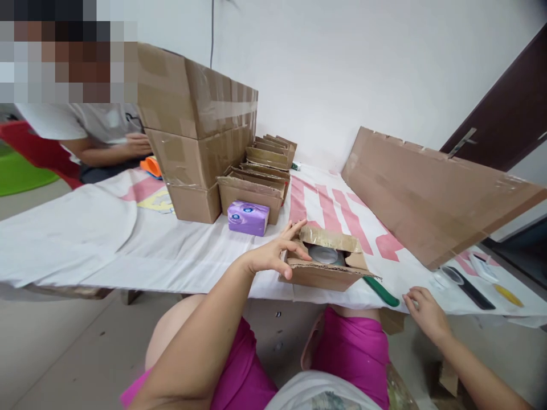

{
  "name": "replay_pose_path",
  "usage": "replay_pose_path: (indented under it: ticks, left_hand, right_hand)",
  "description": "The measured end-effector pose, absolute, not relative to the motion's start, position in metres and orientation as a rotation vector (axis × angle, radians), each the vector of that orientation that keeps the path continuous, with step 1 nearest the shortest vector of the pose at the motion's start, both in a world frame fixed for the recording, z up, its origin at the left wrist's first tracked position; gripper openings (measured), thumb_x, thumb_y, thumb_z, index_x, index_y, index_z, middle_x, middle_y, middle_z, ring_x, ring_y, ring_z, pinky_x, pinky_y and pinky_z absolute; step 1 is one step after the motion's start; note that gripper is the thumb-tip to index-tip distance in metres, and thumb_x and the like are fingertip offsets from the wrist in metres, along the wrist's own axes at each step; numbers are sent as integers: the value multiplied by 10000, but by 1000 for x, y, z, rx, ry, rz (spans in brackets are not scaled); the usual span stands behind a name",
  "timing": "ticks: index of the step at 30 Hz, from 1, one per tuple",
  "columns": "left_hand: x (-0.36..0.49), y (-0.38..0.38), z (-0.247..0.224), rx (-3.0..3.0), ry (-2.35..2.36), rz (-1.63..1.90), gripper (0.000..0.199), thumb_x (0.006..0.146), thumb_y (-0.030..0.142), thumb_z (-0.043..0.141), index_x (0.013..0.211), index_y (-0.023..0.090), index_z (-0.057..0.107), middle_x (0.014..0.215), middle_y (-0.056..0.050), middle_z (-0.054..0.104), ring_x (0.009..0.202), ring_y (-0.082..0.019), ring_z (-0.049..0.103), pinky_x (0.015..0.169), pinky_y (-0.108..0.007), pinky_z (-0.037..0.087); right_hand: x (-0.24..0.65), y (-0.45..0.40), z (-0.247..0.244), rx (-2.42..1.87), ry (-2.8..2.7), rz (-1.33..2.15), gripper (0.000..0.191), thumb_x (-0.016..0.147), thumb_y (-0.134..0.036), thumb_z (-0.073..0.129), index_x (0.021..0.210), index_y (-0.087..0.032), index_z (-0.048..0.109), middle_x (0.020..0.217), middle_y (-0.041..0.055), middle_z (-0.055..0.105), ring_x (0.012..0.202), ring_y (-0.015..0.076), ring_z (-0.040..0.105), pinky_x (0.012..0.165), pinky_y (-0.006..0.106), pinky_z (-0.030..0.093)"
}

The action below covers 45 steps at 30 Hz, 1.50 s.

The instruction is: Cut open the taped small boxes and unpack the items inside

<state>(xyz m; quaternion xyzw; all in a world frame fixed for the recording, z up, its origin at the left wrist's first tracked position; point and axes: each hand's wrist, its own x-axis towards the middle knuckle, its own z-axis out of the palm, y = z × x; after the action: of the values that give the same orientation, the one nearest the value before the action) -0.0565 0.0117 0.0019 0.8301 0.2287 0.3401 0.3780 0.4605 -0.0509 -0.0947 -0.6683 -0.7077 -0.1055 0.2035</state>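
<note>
A small cardboard box (327, 276) stands at the table's near edge with its top flaps raised. Inside it shows a round, pale lid-like top (323, 254); the rest of the contents is hidden. My left hand (282, 250) is at the box's left end, fingers spread, the fingertips over or against its flap. Lower right, at the table edge, my right hand (425, 313) has its fingers curled together; whether they hold something small is hidden. Close to it, a green, rounded, handle-like object (382, 291) lies partly behind the box.
Left of centre rise stacked closed cartons (205, 154), beside a row of opened boxes (252, 191) and a purple tissue pack (248, 218). A large cardboard sheet (436, 193) leans at right. Nearby lie a black-handled item (474, 290) and a yellow oval (507, 295). Another person (98, 134) sits at left.
</note>
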Motion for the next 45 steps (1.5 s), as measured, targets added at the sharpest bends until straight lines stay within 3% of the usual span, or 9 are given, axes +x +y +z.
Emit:
replay_pose_path:
  ticks: [5, 7, 9, 11, 23, 31, 36, 41, 45]
  left_hand:
    - [-53, 10, -4, 2024, 665, 966, 818, 746, 863, 244, 928, 269, 776, 1587, 29, 223, 1487, -305, -5, 1203, -505, 23]
    - [-49, 8, -4, 2017, 755, 1000, 650, 803, 774, 385, 866, 259, 777, 1576, 13, 260, 1488, -307, 47, 1202, -524, 76]
    - [-45, 6, -4, 2063, 804, 996, 428, 751, 637, 636, 824, 236, 768, 1579, -12, 252, 1486, -321, 60, 1200, -524, 114]
    - [-42, 5, -4, 2119, 830, 973, 328, 715, 516, 735, 855, 220, 752, 1597, -26, 188, 1486, -329, 45, 1198, -520, 128]
    - [-38, 8, -13, 2215, 950, 986, 418, 712, 409, 739, 1067, 194, 692, 1582, -100, 176, 1470, -363, 124, 1194, -506, 167]
    - [-39, 8, -13, 2229, 952, 977, 416, 705, 343, 738, 1093, 203, 686, 1587, -83, 175, 1471, -375, 95, 1193, -528, 158]
    - [-38, 8, -12, 2247, 979, 956, 406, 703, 310, 739, 1087, 188, 688, 1592, -93, 158, 1471, -380, 86, 1194, -526, 158]
    - [-38, 5, -9, 2288, 1039, 940, 379, 737, 297, 707, 1097, 178, 684, 1593, -90, 165, 1464, -372, 143, 1191, -515, 203]
    - [-37, 1, -5, 2314, 1120, 918, 362, 816, 331, 631, 1126, 151, 679, 1576, -116, 214, 1461, -358, 169, 1190, -503, 228]
  right_hand:
    - [416, -24, -41, -1652, -1882, -196, 293, 852, -488, 465, 762, -230, 568, 855, 87, 636, 761, 219, 603, 674, 359, 503]
    - [391, -14, -16, -1575, -1862, -139, 290, 860, -488, 484, 777, -227, 578, 838, 71, 639, 709, 196, 590, 638, 339, 494]
    - [363, -4, 6, -1471, -1873, -78, 272, 854, -480, 519, 799, -225, 596, 827, 56, 644, 709, 187, 592, 646, 331, 501]
    - [334, 4, 25, -1349, -1946, 17, 244, 849, -456, 553, 858, -222, 622, 854, 51, 657, 743, 183, 604, 670, 328, 512]
    - [206, 69, 53, -905, -2668, 245, 204, 816, -129, 557, 989, -182, 651, 923, 62, 647, 907, 182, 603, 829, 365, 500]
    - [186, 75, 52, -1087, -2731, 339, 215, 668, -152, 755, 844, -174, 632, 827, 10, 624, 754, 150, 593, 676, 277, 489]
    - [183, 65, 52, -1067, -2753, 280, 128, 706, -126, 724, 758, -178, 618, 814, 27, 606, 803, 172, 572, 734, 299, 457]
    - [190, 63, 53, -1052, -2748, 264, 204, 707, -179, 743, 881, -191, 637, 832, 34, 588, 815, 187, 556, 740, 310, 443]
    - [199, 65, 49, -1105, -2747, 342, 121, 705, -166, 714, 700, -202, 599, 756, 15, 578, 772, 175, 556, 708, 296, 438]
